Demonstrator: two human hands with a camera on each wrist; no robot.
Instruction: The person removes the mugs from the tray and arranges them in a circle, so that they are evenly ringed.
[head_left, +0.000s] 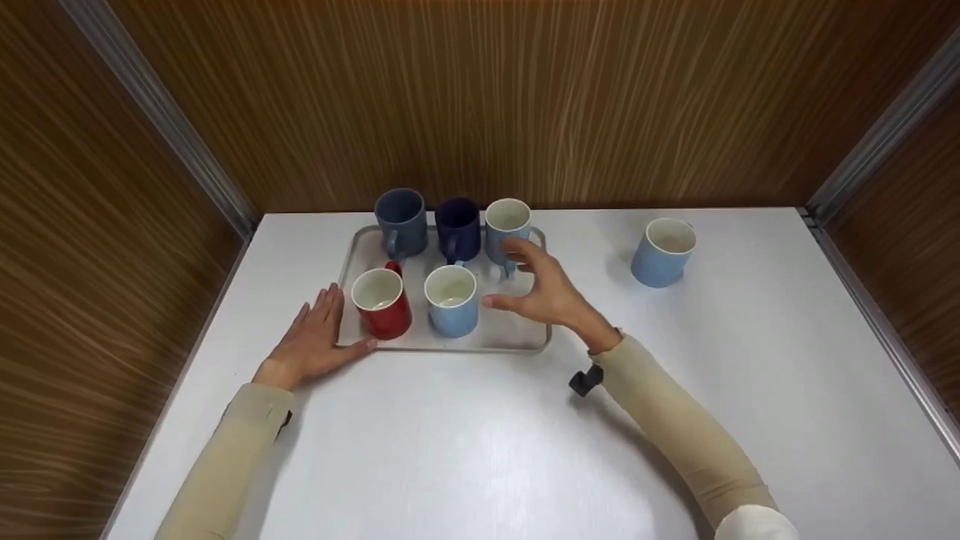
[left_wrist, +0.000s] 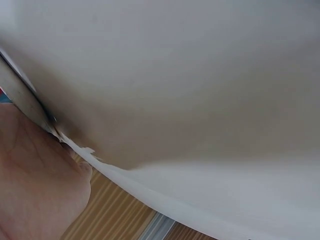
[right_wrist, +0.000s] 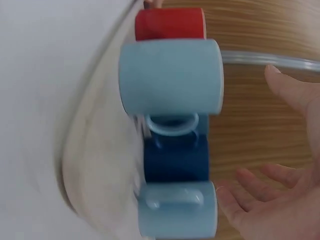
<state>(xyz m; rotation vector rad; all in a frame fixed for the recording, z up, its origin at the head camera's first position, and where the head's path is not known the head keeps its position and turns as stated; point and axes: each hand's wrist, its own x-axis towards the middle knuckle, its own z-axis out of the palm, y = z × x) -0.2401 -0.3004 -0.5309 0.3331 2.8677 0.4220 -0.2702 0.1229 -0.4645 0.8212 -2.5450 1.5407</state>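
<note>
My left hand lies at the near left corner of a light tray, fingers along its left side and thumb by the front rim. Closest to it is a red mug. To the right stands a light blue mug, its handle pointing back. Over the tray's right side, my right hand hovers with thumb and fingers spread and nothing held. Its fingers overlap another light blue mug in the back row; the right wrist view shows this mug near the fingertips. Touching cannot be told.
A grey-blue mug and a dark navy mug fill the rest of the tray's back row. Off the tray, at the right, one more light blue mug stands on the white table. Wood-grain panels enclose the table.
</note>
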